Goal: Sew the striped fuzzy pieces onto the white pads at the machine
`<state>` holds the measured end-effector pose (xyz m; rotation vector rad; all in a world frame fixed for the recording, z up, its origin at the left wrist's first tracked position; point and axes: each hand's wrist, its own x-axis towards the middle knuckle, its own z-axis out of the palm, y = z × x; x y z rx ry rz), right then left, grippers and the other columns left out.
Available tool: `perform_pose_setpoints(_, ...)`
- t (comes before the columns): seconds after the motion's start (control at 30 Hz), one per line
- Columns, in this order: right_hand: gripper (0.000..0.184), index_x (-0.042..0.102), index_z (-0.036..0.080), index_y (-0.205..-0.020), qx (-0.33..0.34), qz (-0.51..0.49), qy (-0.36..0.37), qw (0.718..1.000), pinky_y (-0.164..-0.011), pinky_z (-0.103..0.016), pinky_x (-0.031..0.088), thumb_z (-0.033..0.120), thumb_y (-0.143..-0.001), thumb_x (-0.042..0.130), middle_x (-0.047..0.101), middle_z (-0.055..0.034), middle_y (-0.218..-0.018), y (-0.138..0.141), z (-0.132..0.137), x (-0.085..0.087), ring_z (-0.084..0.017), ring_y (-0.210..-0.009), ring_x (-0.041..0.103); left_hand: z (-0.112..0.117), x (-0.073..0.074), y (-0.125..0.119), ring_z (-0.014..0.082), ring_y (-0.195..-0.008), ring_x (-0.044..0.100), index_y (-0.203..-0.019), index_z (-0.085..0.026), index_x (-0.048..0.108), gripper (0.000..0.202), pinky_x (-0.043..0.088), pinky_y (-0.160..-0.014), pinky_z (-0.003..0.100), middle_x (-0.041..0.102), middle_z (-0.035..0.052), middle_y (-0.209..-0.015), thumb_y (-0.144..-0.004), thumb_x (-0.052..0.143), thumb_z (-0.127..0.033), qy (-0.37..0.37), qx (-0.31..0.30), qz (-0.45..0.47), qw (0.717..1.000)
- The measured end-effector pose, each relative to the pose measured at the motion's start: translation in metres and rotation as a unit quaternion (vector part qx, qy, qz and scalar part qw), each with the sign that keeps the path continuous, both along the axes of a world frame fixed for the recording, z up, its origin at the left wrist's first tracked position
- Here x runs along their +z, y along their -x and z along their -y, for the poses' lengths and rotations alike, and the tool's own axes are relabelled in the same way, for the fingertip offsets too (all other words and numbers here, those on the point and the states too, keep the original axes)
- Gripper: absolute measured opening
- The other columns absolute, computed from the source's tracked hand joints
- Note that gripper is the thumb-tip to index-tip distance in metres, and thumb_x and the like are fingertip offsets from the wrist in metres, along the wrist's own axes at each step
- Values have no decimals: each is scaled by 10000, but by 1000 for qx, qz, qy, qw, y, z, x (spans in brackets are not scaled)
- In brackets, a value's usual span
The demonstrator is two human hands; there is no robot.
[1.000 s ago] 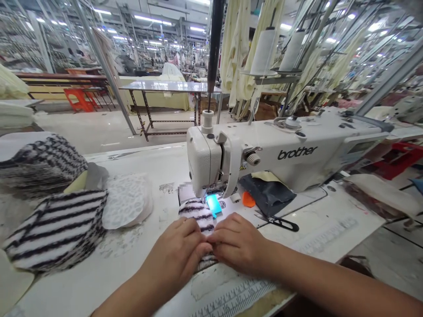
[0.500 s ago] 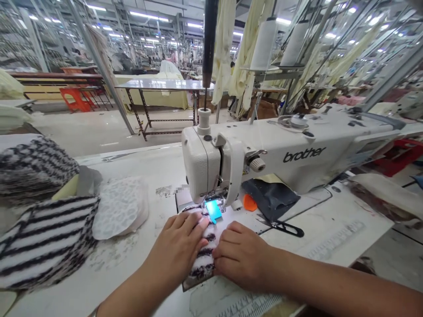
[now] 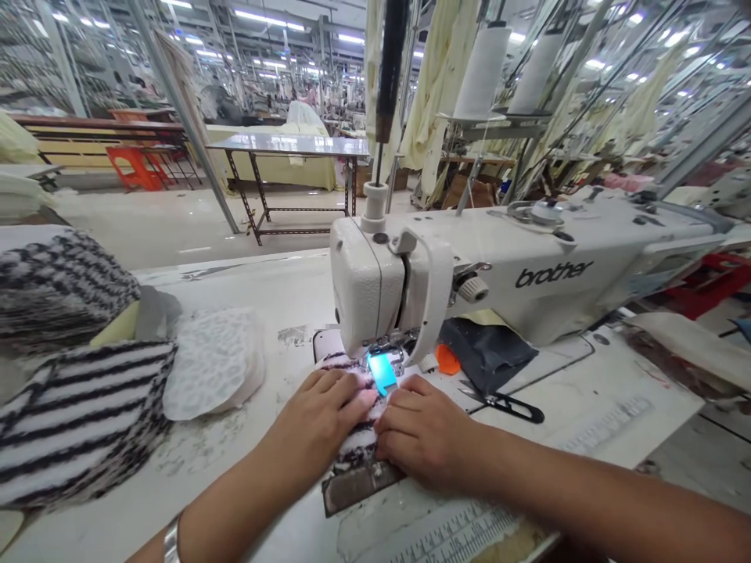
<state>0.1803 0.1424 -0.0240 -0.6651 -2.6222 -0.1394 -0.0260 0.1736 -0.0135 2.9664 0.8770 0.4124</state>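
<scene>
A black-and-white striped fuzzy fabric piece (image 3: 359, 444) lies under the needle area of a white sewing machine (image 3: 375, 285). My left hand (image 3: 328, 410) rests on its left side, fingers laid over the pile and thumb stretched toward the presser foot. On the right edge of the fabric, my right hand (image 3: 419, 428) is closed, its fingers curled and gripping that edge. A bright blue-lit tab (image 3: 382, 374) stands at the foot, just ahead of my fingertips. The needle itself cannot be made out.
Left on the table are stacked striped fabric pieces (image 3: 88, 422) and pale spotted pieces (image 3: 211, 363). Thread snips (image 3: 510, 405), dark cloth (image 3: 490, 352) and an orange piece (image 3: 448, 360) lie right of the needle. A ruler strip (image 3: 458, 532) runs along the front.
The fabric has moved forward under the foot, uncovering more of the dark plate near the front edge. Both hands stay on it. The whole view has shifted slightly.
</scene>
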Motion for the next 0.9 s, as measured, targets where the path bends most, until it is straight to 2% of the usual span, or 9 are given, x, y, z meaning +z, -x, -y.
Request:
perform_pose_setpoints(0.17,95,576,175,-782,-12,7,0,1000,-771,-357,300,138,-841,512,610,-12,-779,1,-5,-1,-158,-739,470,-2,6,0,221,-984,506,-1083,-240,568,213,422,-830,388,591,40,-1097,-899,462,-223,10,7,15,1000)
perform_pose_setpoints(0.37,82,571,181,-796,-13,9,-12,1000,-800,-371,312,126,-826,518,604,-7,-776,0,-7,-2,-162,-738,474,6,3,-3,176,-832,524,-928,-201,622,219,441,-741,336,622,38,-915,-924,404,-223,12,-20,85,996)
perform_pose_setpoints(0.53,105,598,176,-811,-43,-6,-37,998,-759,-330,363,153,-855,506,617,-41,-838,3,-18,0,-174,-794,513,-3,0,0,187,-857,523,-944,-213,611,162,439,-759,344,628,27,-962,-903,454,-212,19,6,78,997)
perform_pose_setpoints(0.67,99,599,184,-779,-89,3,-40,995,-713,-328,372,180,-846,527,584,-39,-776,5,-19,2,-174,-749,512,-7,-2,1,187,-880,526,-948,-210,602,180,430,-775,341,630,29,-976,-912,427,-197,-7,0,104,995)
perform_pose_setpoints(0.9,147,617,173,-776,-95,-9,-43,994,-652,-295,375,149,-850,492,576,-36,-740,4,-16,-2,-167,-750,512,-5,-3,-1,199,-923,514,-957,-228,590,198,424,-796,384,608,23,-1018,-905,416,-147,17,7,70,997)
